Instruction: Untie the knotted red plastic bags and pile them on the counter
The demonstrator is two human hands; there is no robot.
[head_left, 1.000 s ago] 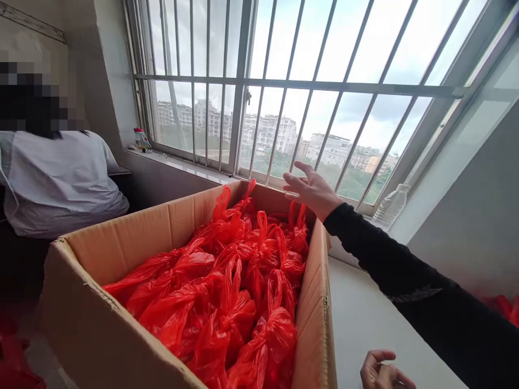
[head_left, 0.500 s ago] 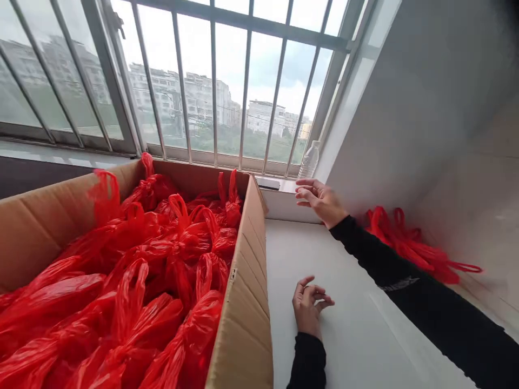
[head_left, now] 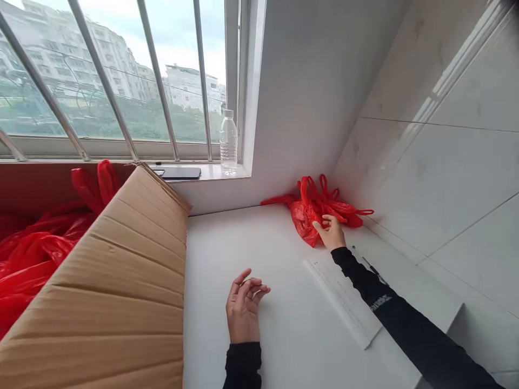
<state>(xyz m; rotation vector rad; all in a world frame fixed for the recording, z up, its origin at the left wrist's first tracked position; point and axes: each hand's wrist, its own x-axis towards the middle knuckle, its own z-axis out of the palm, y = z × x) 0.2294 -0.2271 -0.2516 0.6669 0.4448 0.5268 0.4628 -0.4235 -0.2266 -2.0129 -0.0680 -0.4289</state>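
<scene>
At the far right corner of the white tabletop lies a pile of red plastic bags with loop handles. My right hand is at the pile's near side, thumb and fingers apart; whether the fingertips touch the plastic I cannot tell. My left hand hovers above the tabletop, palm partly up, fingers loosely curled and apart, with nothing in it. To its left stands a cardboard box holding several tied red plastic bags.
A clear plastic bottle and a dark phone-like slab rest on the windowsill. White paper and a black pen lie under and beside my right forearm. Barred windows and a tiled wall enclose the corner.
The view has swung right, toward the corner. My right hand has gone from near the windowsill to the loose red bags. My left hand stays over the tabletop, still open.
</scene>
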